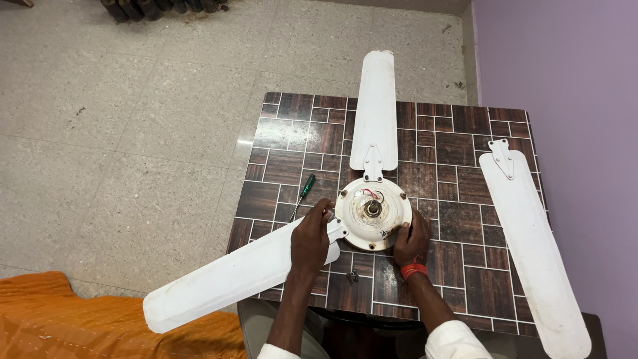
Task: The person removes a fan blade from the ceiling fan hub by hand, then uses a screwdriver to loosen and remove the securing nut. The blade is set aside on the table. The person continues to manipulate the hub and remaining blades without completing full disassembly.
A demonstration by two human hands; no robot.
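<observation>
Left hand grips blade; right hand touches motor hub.

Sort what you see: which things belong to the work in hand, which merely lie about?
In hand: round white fan motor hub; long white blade under left hand; right hand; green-handled screwdriver; small loose screws.
Lying about: detached white blade; orange cloth.

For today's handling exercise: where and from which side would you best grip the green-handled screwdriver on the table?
Probably by the green handle, from above on the table's left side: it lies flat, handle pointing away, tip toward the left hand.
</observation>
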